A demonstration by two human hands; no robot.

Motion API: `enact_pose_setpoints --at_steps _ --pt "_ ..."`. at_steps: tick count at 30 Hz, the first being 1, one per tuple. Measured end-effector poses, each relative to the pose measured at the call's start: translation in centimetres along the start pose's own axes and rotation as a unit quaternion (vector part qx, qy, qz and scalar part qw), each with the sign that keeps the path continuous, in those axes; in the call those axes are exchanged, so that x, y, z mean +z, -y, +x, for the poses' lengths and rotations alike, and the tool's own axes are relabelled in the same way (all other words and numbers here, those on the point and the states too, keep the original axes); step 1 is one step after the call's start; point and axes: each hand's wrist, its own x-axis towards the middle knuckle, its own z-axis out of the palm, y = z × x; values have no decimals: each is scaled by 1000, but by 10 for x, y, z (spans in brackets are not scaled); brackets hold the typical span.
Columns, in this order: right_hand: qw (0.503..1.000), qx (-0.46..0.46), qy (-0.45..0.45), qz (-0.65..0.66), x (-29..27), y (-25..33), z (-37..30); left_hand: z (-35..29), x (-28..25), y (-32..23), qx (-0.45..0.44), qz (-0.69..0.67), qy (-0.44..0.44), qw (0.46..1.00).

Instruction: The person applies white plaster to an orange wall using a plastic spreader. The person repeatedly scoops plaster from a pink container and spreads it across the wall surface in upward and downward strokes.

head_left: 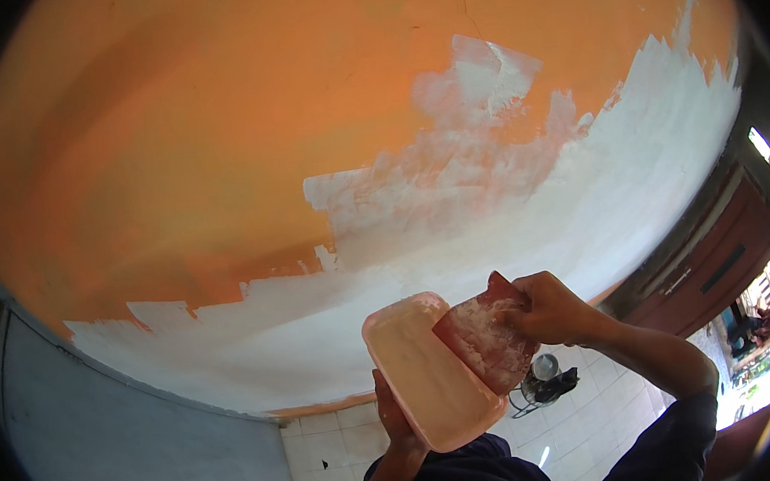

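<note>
My left hand [397,413] holds a pinkish rectangular plastic tub [455,446] from its left side and beneath. Only the thumb side shows; the other fingers are behind the tub. Pale cream putty [427,373] coats the inside. My right hand [549,309] grips a flat reddish-brown spreader [483,341] smeared with white putty. The spreader's lower left edge lies over the tub's right rim; whether they touch I cannot tell. Beyond both hands stands an orange wall [188,147], its lower part and a patch on the right covered in white putty [507,177].
A grey-blue wall [128,423] meets the orange one at the left. On the white tiled floor [329,448], a small stand or stool [541,386] holds a round pale container and something black. At the right are a brown door [713,269] and a bright opening.
</note>
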Motion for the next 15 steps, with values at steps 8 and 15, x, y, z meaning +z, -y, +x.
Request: enact_pose_setpoints --at_steps 8,15 --pt "997 19 27 -67 -16 -4 -4 -6 8 -2 -38 -89 22 995" --pt "989 61 32 -129 -36 -8 -14 -8 4 -3 -62 -118 41 990"
